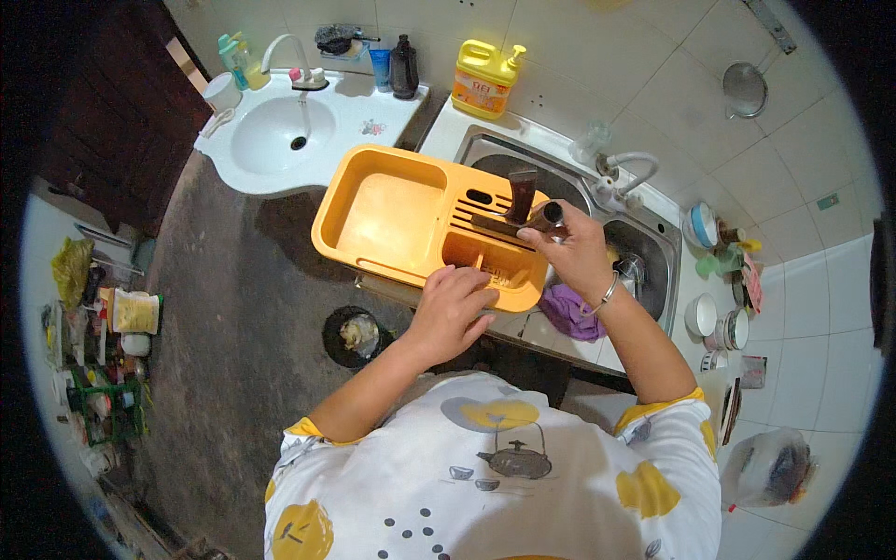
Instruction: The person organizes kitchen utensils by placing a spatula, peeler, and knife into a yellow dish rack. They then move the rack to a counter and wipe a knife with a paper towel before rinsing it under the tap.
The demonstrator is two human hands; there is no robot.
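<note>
An orange plastic kitchen rack [387, 271] spans the gap between the washbasin and the sink counter. It has a wide shallow bin, a slotted strip and smaller divided compartments. My left hand [452, 313] lies with bent fingers over its front rim, by the divided compartments. In my right hand [577, 250] is a dark brown tool with a round hollow-looking handle end [548, 217], held above the slots; its exact kind is unclear. Just behind stands a dark, flat-topped handle [521, 193], upright at the slotted strip. Whether the two dark pieces are joined is hidden.
Behind the rack is a steel double sink [653, 243] with a white faucet [635, 173]. A purple cloth [571, 313] lies on the counter's front edge. A yellow jug [485, 79] stands at the back, a white washbasin [280, 131] at left, and a bin [355, 336] below.
</note>
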